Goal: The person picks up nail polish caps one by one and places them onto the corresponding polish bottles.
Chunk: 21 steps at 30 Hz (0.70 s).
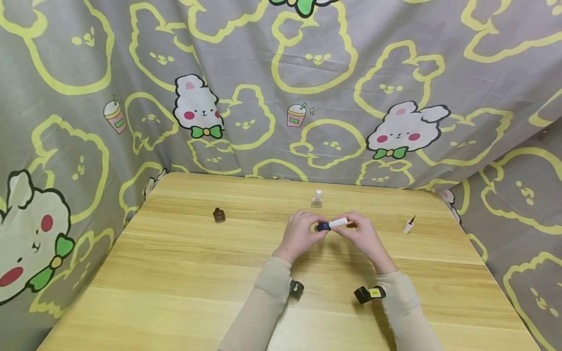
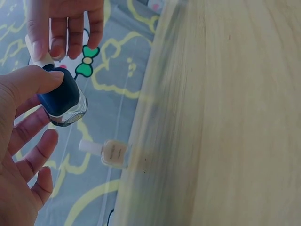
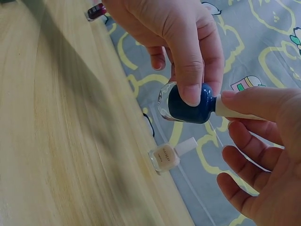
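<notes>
my left hand [image 1: 300,235]: pinching blue bottle [image 3: 188,114] | my right hand [image 1: 363,235]: pinching white cap [image 1: 338,222] at its neck | blue bottle: tilted, between my hands, over desk [image 1: 175,273] | pale bottle [image 1: 316,201]: upright beyond | dark bottle [image 1: 219,216]: far left

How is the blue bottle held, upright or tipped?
Tipped: in the head view, the left hand holds the blue bottle sideways, white cap toward the right hand.

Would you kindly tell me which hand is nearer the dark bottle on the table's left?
Left: the left hand is right of the dark bottle, pinching a blue bottle; the right hand is farther right, pinching a white cap.
</notes>
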Motion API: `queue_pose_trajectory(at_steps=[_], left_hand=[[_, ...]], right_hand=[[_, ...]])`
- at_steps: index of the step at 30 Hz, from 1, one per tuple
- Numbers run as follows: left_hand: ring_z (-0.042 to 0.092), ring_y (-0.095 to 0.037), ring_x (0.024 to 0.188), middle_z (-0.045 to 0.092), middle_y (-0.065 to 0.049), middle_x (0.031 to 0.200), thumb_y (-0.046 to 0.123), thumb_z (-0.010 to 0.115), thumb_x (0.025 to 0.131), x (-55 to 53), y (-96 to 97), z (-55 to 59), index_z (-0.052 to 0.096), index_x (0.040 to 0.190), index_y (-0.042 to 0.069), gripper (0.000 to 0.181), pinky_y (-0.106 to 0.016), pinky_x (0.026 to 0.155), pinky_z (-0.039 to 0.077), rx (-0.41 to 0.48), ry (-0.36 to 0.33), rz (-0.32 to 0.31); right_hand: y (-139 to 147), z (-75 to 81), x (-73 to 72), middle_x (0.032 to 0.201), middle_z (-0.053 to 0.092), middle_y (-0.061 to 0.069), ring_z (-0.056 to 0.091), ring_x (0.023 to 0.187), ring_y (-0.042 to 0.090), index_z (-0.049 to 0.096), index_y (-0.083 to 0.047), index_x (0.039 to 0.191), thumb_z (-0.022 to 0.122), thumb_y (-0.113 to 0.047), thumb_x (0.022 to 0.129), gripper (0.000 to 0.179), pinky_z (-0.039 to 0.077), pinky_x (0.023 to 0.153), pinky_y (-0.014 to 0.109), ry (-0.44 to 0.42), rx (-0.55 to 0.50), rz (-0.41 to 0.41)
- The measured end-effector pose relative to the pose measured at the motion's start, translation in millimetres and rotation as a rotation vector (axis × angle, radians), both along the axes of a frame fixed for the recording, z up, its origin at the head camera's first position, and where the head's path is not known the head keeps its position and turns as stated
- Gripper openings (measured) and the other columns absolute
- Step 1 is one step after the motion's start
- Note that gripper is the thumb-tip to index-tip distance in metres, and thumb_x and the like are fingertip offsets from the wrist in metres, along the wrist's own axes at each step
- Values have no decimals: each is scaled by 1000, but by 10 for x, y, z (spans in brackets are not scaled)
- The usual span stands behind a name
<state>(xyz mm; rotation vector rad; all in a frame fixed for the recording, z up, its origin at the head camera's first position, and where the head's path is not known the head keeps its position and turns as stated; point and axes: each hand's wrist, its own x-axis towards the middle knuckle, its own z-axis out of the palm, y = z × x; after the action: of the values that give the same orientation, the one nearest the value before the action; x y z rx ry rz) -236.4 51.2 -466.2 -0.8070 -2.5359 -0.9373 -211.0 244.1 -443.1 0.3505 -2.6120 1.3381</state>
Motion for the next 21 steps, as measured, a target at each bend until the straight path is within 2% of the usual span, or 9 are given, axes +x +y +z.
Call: queue_pose_trajectory(at_steps=[13, 18, 21], left_hand=[[60, -11, 97, 74, 11, 106, 32, 77, 82, 7, 19, -1, 72, 103, 25, 22, -35, 90, 43, 14, -40, -8], [60, -11, 95, 74, 9, 105, 31, 77, 82, 15, 20, 3, 73, 105, 22, 24, -36, 90, 43, 46, -57, -17], [59, -12, 94, 75, 8, 104, 30, 78, 82, 16, 28, -4, 73, 106, 22, 26, -35, 90, 42, 64, -79, -16]], right_hand=[[-11, -26, -5, 101, 71, 9, 59, 92, 7, 72, -7, 99, 76, -19, 85, 19, 50, 86, 36, -15, -10, -38], [-6, -37, -3, 106, 69, 13, 59, 97, 14, 70, -3, 107, 74, -20, 87, 26, 51, 87, 40, -26, -24, -28], [-2, -30, 0, 113, 68, 15, 58, 98, 9, 66, -4, 116, 74, -21, 87, 34, 50, 89, 42, -42, -55, -26]])
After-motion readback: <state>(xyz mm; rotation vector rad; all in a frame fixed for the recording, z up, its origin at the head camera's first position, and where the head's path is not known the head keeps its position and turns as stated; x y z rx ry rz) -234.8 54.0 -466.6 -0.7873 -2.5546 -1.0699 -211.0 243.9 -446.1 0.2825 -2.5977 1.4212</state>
